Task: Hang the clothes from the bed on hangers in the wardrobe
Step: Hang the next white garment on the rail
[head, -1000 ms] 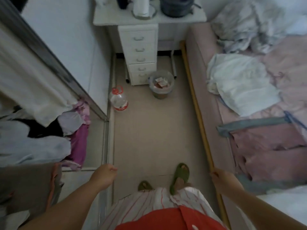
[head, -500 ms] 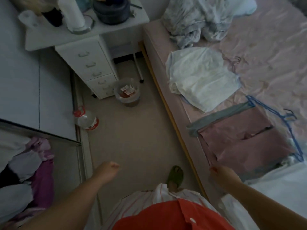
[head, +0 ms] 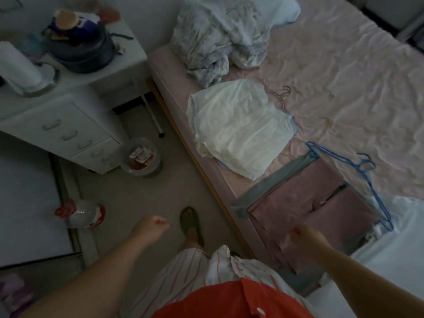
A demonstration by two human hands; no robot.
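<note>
Clothes and hangers laid out on the pink bed

A folded white garment lies near the bed's edge; beside it a mauve garment with grey trim lies flat, a blue hanger at its far side. A thin pink hanger lies by the white one.

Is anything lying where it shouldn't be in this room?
Yes. A big water bottle lies tipped on its side on the floor by the wardrobe door. A crumpled blanket is heaped at the head of the bed, and a blue hanger lies loose there.
</note>
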